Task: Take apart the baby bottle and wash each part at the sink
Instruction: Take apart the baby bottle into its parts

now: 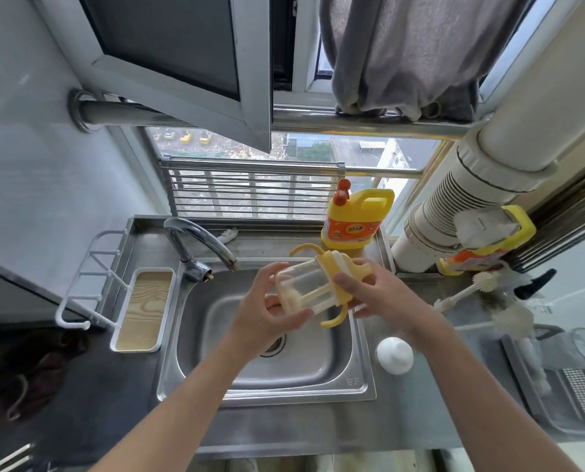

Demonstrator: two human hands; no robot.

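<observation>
Both hands held the baby bottle [313, 287] on its side above the steel sink [362, 386]. The left hand [270, 311] had its grip wrapped around the clear body, while the right hand [372, 289] closed its grip on the yellow handled collar [335, 277]. A white cap [394, 356] lay on the worktop [420, 420] just right of the sink.

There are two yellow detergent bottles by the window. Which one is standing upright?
The detergent bottle with the red pump top, on the ledge behind the sink. The other yellow bottle lies tipped against the white pipe to the right.
</observation>
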